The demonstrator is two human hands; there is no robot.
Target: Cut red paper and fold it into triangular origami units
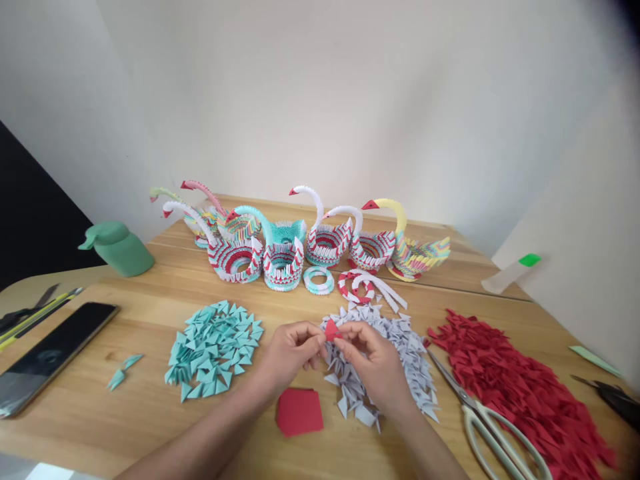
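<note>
A small red folded paper piece (331,330) is pinched between my two hands, held above the near side of the pale grey-white paper pile (410,353). My left hand (295,347) grips its left edge with thumb and forefinger. On its right side, the fingertips of my right hand (373,360) are closed on the same piece. Below my hands, a stack of red paper sheets (300,412) with a cut corner lies on the table. The pale pile is partly hidden behind my right hand.
Several folded-paper swans (283,263) stand at the back, with paper rings (319,281) before them. Turquoise pieces (215,347) lie left, red pieces (515,387) right beside scissors (480,407). A phone (55,353), a green container (123,250) and a glue bottle (510,275) lie farther out.
</note>
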